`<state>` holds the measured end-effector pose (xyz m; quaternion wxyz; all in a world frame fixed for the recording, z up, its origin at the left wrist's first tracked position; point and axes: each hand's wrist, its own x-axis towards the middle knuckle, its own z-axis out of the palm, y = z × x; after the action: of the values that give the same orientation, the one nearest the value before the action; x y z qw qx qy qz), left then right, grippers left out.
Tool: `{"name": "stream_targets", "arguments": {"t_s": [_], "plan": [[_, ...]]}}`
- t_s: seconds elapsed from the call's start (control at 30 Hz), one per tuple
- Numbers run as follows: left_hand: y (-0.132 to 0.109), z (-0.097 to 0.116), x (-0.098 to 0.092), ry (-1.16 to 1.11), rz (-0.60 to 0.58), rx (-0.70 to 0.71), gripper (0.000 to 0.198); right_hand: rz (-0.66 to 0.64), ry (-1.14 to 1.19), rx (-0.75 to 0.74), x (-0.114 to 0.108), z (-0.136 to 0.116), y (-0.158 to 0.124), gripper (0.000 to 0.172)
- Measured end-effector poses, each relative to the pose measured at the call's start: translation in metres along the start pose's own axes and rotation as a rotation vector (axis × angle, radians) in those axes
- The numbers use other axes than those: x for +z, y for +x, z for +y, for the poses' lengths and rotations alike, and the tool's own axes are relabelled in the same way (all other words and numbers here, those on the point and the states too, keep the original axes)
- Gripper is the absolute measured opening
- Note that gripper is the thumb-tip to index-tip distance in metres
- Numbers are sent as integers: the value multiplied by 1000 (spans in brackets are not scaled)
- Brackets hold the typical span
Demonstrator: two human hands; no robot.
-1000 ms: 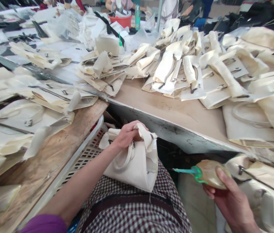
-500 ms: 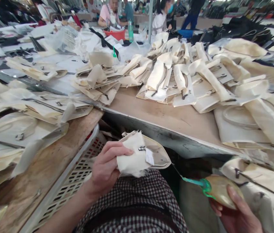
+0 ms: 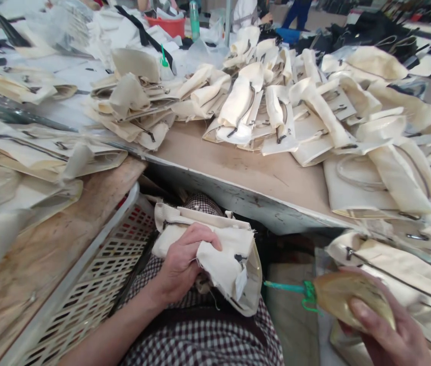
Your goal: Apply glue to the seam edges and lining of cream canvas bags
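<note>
My left hand grips a cream fabric bag piece over my checked lap, fingers curled round its folded edge; a small dark metal fitting shows on the cloth. My right hand, at the lower right, is closed round a soft yellowish squeeze bottle with a green nozzle. The nozzle points left, its tip a short way from the bag piece's right edge.
Heaps of cream bag pieces cover the brown worktable ahead and the wooden bench on the left. A white slotted plastic crate stands by my left arm. A red basin and a green bottle stand far back.
My left hand turned the bag piece over and lowered it onto my lap. The glue bottle's nozzle moved closer to the cloth. The view tilted downward.
</note>
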<state>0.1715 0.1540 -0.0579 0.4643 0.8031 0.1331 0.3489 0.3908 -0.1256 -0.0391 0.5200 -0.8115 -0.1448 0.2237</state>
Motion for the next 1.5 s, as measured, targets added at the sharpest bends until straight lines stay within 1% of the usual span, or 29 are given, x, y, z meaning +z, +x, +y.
{"name": "stream_targets", "arguments": {"t_s": [0.1,0.23,0.37,0.57,0.73,0.8,0.9,0.97,1.03,1.1,1.17,1.27,1.37,1.5], "plan": [[1,-3,1,15,8,1,13,23,-52,83,2,-3,-11,60],[0,-1,4,32,12,-17,11,76,-160,12,11,-8,-22,51],[-3,5,6,49,32,-9,9,95,-225,-11,15,-13,-27,55],[-10,11,7,102,33,58,8,15,-257,-2,10,-5,-28,61],[-15,11,10,85,22,45,9,-97,-282,-6,5,6,-28,57],[-15,10,11,88,9,43,9,-112,-285,-2,5,7,-29,56],[-15,10,12,96,7,52,7,-37,-307,-13,8,6,-31,57],[-15,10,12,100,8,59,6,25,-292,-20,9,7,-33,60],[-15,11,12,102,11,72,6,61,-270,-25,10,10,-35,63],[-15,12,13,103,11,87,7,52,-268,-50,10,14,-36,62],[-15,13,13,103,-2,100,9,15,-285,-76,10,16,-38,57],[-15,14,13,105,-26,114,12,-27,-311,-66,9,18,-40,52],[-16,13,14,116,-32,115,16,6,-315,-73,5,20,-42,56],[-16,12,14,122,-31,111,16,46,-367,-155,0,23,-44,56]]}}
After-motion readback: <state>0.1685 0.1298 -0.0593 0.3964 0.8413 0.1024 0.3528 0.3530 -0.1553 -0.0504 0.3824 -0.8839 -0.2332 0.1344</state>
